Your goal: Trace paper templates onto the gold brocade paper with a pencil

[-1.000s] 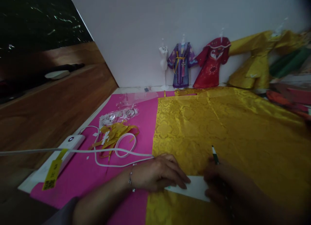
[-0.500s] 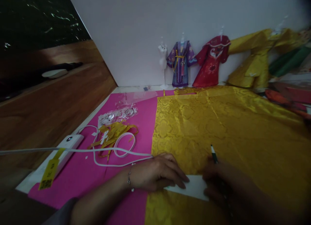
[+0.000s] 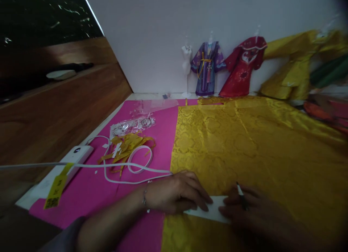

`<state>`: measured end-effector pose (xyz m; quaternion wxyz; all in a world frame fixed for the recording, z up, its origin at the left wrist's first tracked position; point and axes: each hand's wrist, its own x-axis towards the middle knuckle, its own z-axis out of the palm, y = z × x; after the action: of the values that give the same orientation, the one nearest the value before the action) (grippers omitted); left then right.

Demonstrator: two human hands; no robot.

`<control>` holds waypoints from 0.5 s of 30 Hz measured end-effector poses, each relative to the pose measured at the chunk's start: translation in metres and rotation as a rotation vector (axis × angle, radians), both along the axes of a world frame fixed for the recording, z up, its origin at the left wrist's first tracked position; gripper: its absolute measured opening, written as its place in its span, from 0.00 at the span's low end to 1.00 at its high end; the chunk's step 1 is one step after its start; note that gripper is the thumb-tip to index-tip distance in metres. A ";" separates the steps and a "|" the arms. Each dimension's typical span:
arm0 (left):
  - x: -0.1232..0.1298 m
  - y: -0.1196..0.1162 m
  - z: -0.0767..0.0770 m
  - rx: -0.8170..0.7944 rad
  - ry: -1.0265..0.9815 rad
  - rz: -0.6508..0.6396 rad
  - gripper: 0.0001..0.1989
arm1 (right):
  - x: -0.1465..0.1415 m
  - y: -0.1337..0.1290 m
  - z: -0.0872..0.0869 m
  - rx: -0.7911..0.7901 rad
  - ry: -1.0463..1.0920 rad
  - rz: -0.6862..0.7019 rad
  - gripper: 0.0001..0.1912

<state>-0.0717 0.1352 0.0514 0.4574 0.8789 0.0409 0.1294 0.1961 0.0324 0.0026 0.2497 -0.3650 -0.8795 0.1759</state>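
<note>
My left hand (image 3: 182,192) lies with its fingers stretched out over a white piece of paper or card (image 3: 217,205), pressing it onto yellow patterned fabric (image 3: 214,150). My right hand (image 3: 244,208), dim and blurred, is closed around a pen (image 3: 241,196) with a dark body and a whitish end. The pen's visible end points up and away from me. The fingertips of my right hand touch or overlap the card's right end. My right forearm is lost in shadow.
A bright pink sheet (image 3: 160,136) lies left of the fabric. On it are yellow scraps (image 3: 129,147), a clear plastic bag (image 3: 133,125) and a white cable (image 3: 119,182) beside a white power bank (image 3: 77,156). Small garments, including a red robe (image 3: 246,69), stand along the wall.
My right hand and the pen have moved slightly left, and the pen's raised end sits lower. My left hand stays on the card. The whole view has shifted a little.
</note>
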 end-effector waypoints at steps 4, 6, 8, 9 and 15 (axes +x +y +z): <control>-0.002 -0.001 0.002 -0.108 -0.045 0.120 0.11 | 0.006 -0.001 -0.004 -0.027 -0.008 0.011 0.20; -0.004 -0.001 0.003 -0.171 -0.076 0.158 0.12 | 0.006 -0.001 -0.004 -0.040 -0.003 -0.005 0.19; -0.005 -0.001 0.004 -0.220 -0.091 0.171 0.14 | 0.005 0.000 -0.003 -0.056 -0.001 -0.022 0.18; -0.006 0.000 0.004 -0.239 -0.089 0.173 0.15 | 0.005 0.000 -0.003 -0.069 0.001 -0.028 0.17; -0.009 0.002 0.003 -0.305 -0.070 0.160 0.23 | 0.006 0.000 0.000 -0.151 0.022 -0.045 0.13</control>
<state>-0.0809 0.1369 0.0541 0.5749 0.7881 0.1136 0.1882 0.2024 0.0325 0.0022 0.2352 -0.4006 -0.8524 0.2399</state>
